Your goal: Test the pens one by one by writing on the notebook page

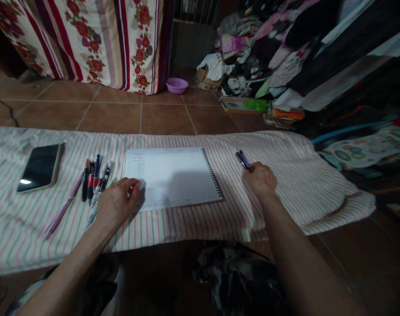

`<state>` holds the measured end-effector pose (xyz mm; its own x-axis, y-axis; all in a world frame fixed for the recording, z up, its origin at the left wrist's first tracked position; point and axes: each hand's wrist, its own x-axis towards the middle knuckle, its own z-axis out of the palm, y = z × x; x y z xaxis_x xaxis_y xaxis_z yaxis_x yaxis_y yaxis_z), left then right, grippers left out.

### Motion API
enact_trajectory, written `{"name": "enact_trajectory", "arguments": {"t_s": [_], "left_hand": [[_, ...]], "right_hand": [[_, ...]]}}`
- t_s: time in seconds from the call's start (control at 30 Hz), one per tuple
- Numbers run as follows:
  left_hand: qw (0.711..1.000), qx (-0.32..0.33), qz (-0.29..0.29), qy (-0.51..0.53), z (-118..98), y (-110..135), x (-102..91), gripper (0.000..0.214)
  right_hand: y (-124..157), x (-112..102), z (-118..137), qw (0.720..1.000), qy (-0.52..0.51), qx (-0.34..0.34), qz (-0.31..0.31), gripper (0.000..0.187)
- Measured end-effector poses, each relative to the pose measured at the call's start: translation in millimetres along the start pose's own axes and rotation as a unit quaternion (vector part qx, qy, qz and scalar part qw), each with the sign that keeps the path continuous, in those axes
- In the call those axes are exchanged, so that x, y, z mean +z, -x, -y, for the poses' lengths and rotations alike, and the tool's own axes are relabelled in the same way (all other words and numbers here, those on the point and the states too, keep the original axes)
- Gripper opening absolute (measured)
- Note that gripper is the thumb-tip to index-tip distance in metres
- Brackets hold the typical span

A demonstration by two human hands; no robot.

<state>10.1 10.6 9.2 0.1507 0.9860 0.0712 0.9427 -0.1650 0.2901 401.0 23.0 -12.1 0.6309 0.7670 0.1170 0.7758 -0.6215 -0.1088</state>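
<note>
A spiral notebook (176,175) lies flat on striped cloth, its coil on the right and printed lines along its edges. My left hand (117,197) rests at its left edge, fingers loosely curled, with a gap between thumb and forefinger and nothing visible in them. Right of the notebook, my right hand (262,177) is closed on the near ends of pens (242,159), one of them purple; their far ends point away from me. Left of my left hand lies a group of several pens and markers (95,175), partly hidden by that hand. A long pinkish-purple pen (63,208) lies beside them.
A dark-screened phone (40,166) lies at the left on the striped cloth (193,226). Beyond, on the tiled floor, are a purple basin (176,85), a cardboard box (208,80) and piled clothes. A floral curtain (111,44) hangs at the back left.
</note>
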Motion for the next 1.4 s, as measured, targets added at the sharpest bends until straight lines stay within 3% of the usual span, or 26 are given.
{"name": "enact_trajectory", "arguments": {"t_s": [0.2,0.33,0.47,0.57,0.7,0.87,0.97,1.1,1.4], "left_hand": [[1.000,0.008,0.006,-0.002,3.9,2.1,-1.9,0.034],[1.000,0.009,0.010,-0.005,6.4,4.1,-3.4,0.033],[1.000,0.009,0.006,0.001,10.7,7.9,-4.8,0.032],[1.000,0.012,-0.003,0.004,17.2,10.8,-7.9,0.030],[1.000,0.001,-0.027,0.010,33.8,11.4,-14.8,0.029],[0.994,-0.093,-0.033,-0.044,58.5,9.4,-23.9,0.032],[0.992,-0.102,0.012,-0.070,69.2,12.5,-28.0,0.032],[0.988,-0.097,0.087,-0.082,77.1,20.3,-28.1,0.031],[0.982,-0.097,0.109,-0.118,74.7,22.3,-23.6,0.027]], "right_hand": [[15.3,-4.8,10.8,0.998,-0.039,-0.005,-0.042,0.036],[30.8,-11.6,31.6,0.994,-0.078,-0.041,-0.068,0.033],[53.1,-15.9,66.9,0.982,-0.147,-0.119,-0.026,0.027],[75.7,-17.7,97.4,0.959,-0.232,-0.165,0.013,0.025],[108.9,-16.6,131.7,0.898,-0.358,-0.252,0.049,0.023],[144.8,-9.9,159.8,0.854,-0.392,-0.339,0.042,0.016],[158.3,-8.6,168.3,0.835,-0.378,-0.395,0.057,0.014],[164.0,-9.4,169.9,0.832,-0.350,-0.426,0.059,0.015],[166.1,-4.5,175.1,0.826,-0.342,-0.439,0.088,0.016]]}}
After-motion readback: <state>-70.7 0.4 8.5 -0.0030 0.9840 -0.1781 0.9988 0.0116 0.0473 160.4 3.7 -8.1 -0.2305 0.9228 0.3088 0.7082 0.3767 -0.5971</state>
